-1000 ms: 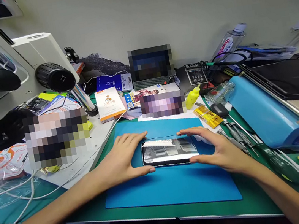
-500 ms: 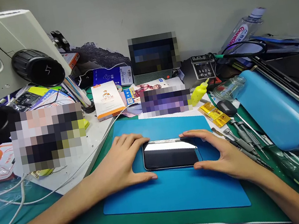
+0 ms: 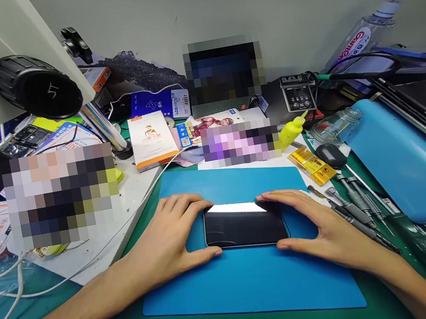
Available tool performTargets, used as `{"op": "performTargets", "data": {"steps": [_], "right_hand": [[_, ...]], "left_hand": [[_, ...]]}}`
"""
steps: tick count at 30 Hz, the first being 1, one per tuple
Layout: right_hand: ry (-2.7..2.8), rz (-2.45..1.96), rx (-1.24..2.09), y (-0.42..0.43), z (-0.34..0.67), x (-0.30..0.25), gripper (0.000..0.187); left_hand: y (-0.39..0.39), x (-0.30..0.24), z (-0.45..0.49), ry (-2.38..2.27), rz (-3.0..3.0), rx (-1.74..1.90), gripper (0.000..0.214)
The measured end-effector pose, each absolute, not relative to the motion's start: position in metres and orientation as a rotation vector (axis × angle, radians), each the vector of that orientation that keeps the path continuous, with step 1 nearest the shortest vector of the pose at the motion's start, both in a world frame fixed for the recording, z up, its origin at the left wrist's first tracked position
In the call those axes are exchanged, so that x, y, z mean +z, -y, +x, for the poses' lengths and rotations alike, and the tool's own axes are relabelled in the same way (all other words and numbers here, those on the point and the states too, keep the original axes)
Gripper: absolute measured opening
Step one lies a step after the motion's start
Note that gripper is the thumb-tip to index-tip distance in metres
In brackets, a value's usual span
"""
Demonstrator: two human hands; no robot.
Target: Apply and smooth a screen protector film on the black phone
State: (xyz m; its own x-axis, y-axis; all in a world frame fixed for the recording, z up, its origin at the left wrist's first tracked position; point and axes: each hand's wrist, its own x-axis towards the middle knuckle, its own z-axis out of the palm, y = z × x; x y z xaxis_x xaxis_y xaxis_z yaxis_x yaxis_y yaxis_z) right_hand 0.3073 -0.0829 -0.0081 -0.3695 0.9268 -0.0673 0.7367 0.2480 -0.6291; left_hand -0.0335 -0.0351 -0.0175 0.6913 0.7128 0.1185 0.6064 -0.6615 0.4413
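Note:
A black smartphone (image 3: 243, 225) lies screen up on a blue work mat (image 3: 250, 279) in the middle of the bench. My left hand (image 3: 170, 241) cups its left end, thumb at the near corner and fingers curled over the far corner. My right hand (image 3: 315, 224) does the same at the right end, thumb on the near corner and fingers on the far edge. Both hands grip the phone against the mat. The screen is dark with a bright reflection along its far edge.
A microscope (image 3: 7, 69) looms at the upper left over a white base (image 3: 99, 240). Screwdrivers and tweezers (image 3: 358, 211) lie right of the mat beside a blue machine (image 3: 406, 158). Boxes (image 3: 152, 140), a yellow bottle (image 3: 293, 131), a glass jar (image 3: 335, 127) and cables crowd the back.
The view has moved closer and lower. The phone's screen has gone from showing reflections to dark. Both hands stay at the phone's ends, the fingers settled further over its far edge.

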Motion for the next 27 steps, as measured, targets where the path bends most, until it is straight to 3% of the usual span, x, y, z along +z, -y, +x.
{"op": "performTargets", "data": {"steps": [27], "right_hand": [[2.412, -1.413, 0.593, 0.0845, 0.3110, -0.0144, 0.077]], "left_hand": [[0.0303, -0.0146, -0.0384, -0.984, 2.603, 0.342, 0.067]]}}
